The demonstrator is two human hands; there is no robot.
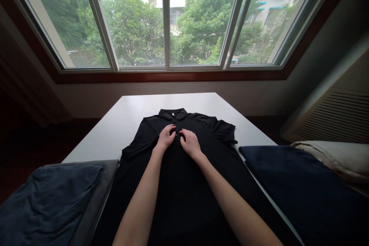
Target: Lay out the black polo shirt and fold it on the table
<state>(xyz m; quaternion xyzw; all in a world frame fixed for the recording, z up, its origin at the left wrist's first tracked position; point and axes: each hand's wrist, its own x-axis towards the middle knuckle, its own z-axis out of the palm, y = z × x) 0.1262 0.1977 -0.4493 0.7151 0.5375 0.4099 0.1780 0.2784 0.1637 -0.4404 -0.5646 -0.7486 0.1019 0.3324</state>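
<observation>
Our fingers are partly open: on the left hand (166, 137) and right hand (190, 143), thumbs stand apart from bent fingers over one black shirt (184, 188), below its collar (182, 114). We cannot tell how firmly they touch. The shirt lies spread on one white counter (135, 103), between two folded cloths on our left, blue (57, 192) over grey (106, 180), and two on our right, navy (294, 184) and cream (343, 153).

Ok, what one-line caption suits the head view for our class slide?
Left hand and right hand at the chest of a black polo shirt spread on a white table before a window.
</observation>
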